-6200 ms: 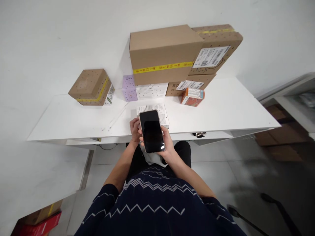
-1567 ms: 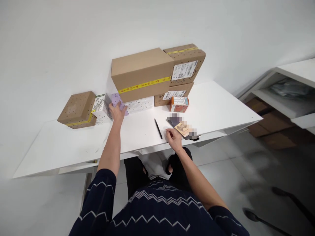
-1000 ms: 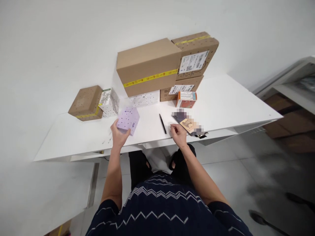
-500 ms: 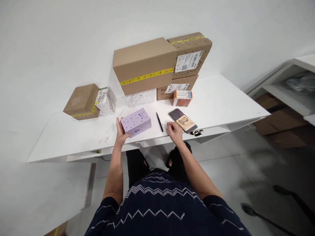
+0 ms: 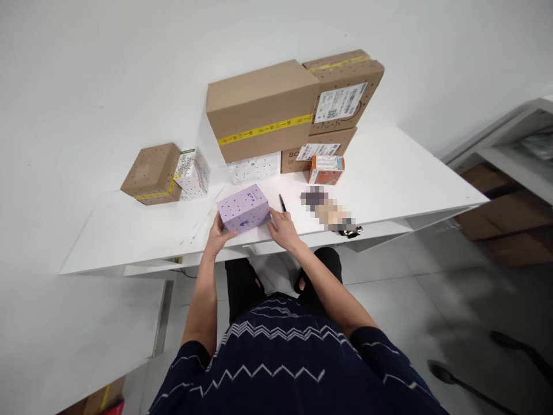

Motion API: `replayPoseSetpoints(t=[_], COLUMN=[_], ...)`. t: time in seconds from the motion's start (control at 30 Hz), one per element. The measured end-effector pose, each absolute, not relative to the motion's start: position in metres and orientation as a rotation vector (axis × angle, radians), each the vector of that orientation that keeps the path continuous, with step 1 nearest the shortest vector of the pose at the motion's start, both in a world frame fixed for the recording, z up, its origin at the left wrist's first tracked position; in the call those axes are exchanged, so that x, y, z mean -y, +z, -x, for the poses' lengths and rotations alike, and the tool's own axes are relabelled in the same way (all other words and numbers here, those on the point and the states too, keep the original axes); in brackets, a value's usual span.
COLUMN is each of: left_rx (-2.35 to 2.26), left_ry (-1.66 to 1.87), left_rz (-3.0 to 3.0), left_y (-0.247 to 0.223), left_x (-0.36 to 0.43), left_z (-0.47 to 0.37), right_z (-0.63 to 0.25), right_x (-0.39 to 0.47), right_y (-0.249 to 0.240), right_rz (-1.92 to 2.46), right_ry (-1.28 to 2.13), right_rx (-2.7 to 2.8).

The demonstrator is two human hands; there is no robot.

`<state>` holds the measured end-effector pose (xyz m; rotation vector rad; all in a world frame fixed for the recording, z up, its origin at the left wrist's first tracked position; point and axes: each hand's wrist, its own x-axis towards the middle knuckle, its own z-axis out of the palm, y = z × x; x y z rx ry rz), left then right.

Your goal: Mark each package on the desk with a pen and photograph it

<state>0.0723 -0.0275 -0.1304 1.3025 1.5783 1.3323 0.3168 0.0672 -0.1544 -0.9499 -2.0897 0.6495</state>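
Close to the near edge of the tabletop [image 5: 389,181], between the left hand [image 5: 218,237] and the right hand [image 5: 284,229], I find the purple box [image 5: 244,208], and everything I weigh from my remote seat comes down to how it lies across them. Its long axis runs mostly left to right, slanted a little, so that its right end is farther from the near edge than its left. From the left hand it extends away to the right; from the right hand it lies to the left.

I judge that the left hand has the surer hold: it grasps the left end, thumb along the lower front, fingers up against the end. The right hand is at the opposite end, half curled, its fingertips touching the box or just beside it; from this view I cannot tell whether it grips anything. Nor can I tell whether the underside rests on the tabletop or is held clear of it.

Just beyond the right hand I make out a black pen [image 5: 282,202], partly hidden by that hand. Behind the purple box stands a white dotted box [image 5: 256,168], below a large brown carton [image 5: 263,109], with a small orange box [image 5: 327,171] farther right.
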Motion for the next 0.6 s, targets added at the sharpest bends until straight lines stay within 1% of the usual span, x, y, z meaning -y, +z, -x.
replayPoseSetpoints(t=[0.17, 0.23, 0.4, 0.6], left_rx=[-1.536, -1.534, -1.608, -1.77], left_ry=[1.329, 1.32, 1.233, 1.247], left_rz=[-1.207, -1.142, -1.021, -1.019], left_y=[-0.12, -0.116, -0.111, -0.119], left_x=[0.032, 0.03, 0.021, 0.016], left_z=[-0.077, -0.082, -0.097, -0.104], right_z=[-0.325, -0.331, -0.335, -0.327], right_x=[-0.058, -0.057, -0.062, -0.058], right_y=[-0.135, -0.132, -0.138, -0.145], right_rz=[0.899, 0.908, 0.966, 1.045], right_ry=[0.675, 0.736, 0.907, 0.874], right_rx=[1.989, 1.937, 1.871, 1.795])
